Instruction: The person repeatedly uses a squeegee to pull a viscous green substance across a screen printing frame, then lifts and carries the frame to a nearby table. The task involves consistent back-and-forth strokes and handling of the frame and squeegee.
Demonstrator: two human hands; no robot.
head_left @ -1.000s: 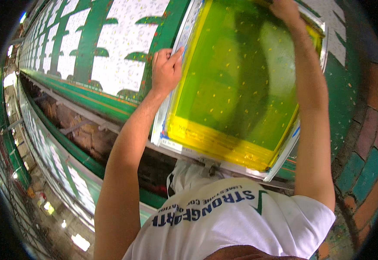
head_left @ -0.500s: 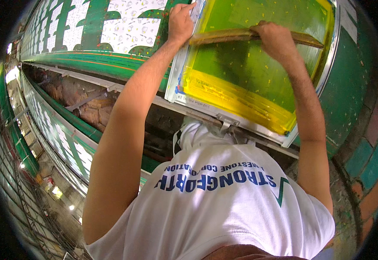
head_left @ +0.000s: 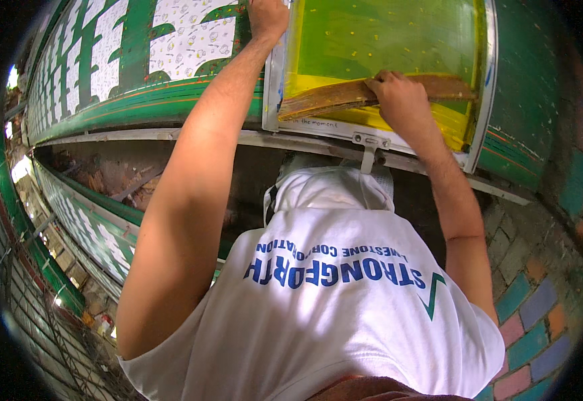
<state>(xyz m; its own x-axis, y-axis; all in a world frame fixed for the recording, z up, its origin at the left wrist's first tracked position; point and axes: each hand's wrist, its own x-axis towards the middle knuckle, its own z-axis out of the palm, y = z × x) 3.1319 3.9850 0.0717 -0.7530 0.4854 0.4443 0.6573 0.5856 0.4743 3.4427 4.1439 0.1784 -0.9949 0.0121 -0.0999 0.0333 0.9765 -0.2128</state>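
Wooden squeegee (head_left: pixel 372 93) has come down to approx 6 o'clock of the yellow-mesh screen frame (head_left: pixel 489 87) vs 0.5 s ago, right hand (head_left: pixel 398 100) grip clamped on it. Left hand (head_left: pixel 268 17) grips frame's 9 o'clock edge, on the printed fabric (head_left: pixel 171 40) over the desk. Stroke looks nearly done imo.

Left hand (head_left: pixel 267 17) fingertips cut off by top edge; screen frame (head_left: pixel 485 100) top too.

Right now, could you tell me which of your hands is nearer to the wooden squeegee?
Right. The right hand grips the wooden squeegee across the yellow screen; the left hand holds the frame's left edge, apart from it.
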